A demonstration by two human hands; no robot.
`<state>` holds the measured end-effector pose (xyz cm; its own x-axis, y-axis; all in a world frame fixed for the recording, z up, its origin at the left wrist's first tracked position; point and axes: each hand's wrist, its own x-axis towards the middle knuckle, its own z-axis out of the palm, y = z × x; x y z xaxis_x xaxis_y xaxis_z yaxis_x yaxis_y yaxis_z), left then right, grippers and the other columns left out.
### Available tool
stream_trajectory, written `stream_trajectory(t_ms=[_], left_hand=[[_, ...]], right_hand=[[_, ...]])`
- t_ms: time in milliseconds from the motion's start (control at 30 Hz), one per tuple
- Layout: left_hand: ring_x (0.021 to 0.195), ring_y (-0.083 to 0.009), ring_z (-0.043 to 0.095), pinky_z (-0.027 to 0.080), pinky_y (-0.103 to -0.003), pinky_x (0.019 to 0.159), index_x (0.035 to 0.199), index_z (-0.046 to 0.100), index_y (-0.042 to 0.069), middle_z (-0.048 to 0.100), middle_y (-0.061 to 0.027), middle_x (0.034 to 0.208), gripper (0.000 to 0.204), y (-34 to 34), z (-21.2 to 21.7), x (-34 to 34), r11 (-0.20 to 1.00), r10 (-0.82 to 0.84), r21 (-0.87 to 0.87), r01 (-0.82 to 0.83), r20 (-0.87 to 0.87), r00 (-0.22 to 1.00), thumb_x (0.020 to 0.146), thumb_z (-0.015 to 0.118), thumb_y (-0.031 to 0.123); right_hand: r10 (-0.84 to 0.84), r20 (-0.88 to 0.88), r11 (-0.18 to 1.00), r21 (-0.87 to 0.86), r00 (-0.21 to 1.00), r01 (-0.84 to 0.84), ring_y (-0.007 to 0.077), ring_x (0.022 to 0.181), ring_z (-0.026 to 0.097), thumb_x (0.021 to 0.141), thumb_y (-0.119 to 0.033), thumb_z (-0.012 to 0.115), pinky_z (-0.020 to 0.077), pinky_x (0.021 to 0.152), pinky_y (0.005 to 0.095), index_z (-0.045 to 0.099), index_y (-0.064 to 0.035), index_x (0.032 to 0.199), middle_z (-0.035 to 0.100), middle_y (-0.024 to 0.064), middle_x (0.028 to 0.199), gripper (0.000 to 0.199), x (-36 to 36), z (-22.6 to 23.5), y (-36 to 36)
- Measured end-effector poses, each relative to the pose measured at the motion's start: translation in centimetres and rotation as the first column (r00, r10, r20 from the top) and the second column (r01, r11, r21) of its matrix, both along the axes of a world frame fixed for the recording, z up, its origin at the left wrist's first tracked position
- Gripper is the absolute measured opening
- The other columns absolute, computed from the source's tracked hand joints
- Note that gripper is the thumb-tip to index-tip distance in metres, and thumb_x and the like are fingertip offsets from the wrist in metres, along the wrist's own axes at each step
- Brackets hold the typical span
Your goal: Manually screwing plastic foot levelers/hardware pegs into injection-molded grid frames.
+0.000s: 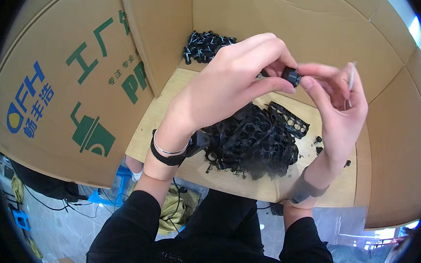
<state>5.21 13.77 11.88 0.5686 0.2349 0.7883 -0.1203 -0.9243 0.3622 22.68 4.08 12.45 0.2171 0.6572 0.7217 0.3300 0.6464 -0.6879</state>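
Observation:
Above the table, my left hand (253, 66) pinches a small black knob-like part (289, 75) between thumb and fingers. My right hand (336, 88) comes from the other side, its thumb and forefinger closed at the part's right end. A thin pale loop or strip (352, 77) shows at the right fingers; its kind is unclear. Below both hands lies a heap of black perforated strips (258, 139), full of round holes. One flat strip with holes (290, 120) sticks out at the heap's upper right.
A pile of black-headed screws (206, 45) sits at the back left. Loose small black pieces (318, 140) lie right of the heap. Tall cardboard walls (284, 30) enclose the wooden table (208, 172) at the back and sides. Below the front edge are cables and a blue stool (115, 188).

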Motion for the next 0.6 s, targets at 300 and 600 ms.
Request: stream_trajectory(t_ms=[300, 600], left_hand=[[0.092, -0.0221, 0.067, 0.055, -0.032, 0.075, 0.117, 0.063, 0.003, 0.067, -0.0093, 0.106, 0.046, 0.0, -1.0, 1.8, 0.983, -0.031, 0.185, 0.021, 0.049, 0.998, 0.073, 0.073, -0.002], [0.086, -0.0198, 0.065, 0.054, -0.029, 0.071, 0.106, 0.071, 0.002, 0.064, -0.0096, 0.099, 0.032, 1.4, -0.3, 0.8, 0.937, 0.117, 0.293, -0.192, 0.254, 0.960, 0.075, 0.070, -0.005]], right_hand=[[-0.141, 0.327, 0.957, -0.196, 0.934, 0.213, 0.0138, 0.078, 0.066, 0.086, 0.003, 0.068, 0.0534, 0.077, 0.0274, 0.047, -0.0013, 0.079, 0.069, 0.0128, 0.088, 0.022, 1.2, 0.0, -0.3], [-0.093, -0.039, 0.995, -0.032, 0.995, 0.092, 0.0135, 0.081, 0.063, 0.088, 0.001, 0.068, 0.0529, 0.074, 0.0261, 0.044, -0.0063, 0.081, 0.068, 0.0143, 0.092, 0.026, 2.4, 0.4, -1.7]])
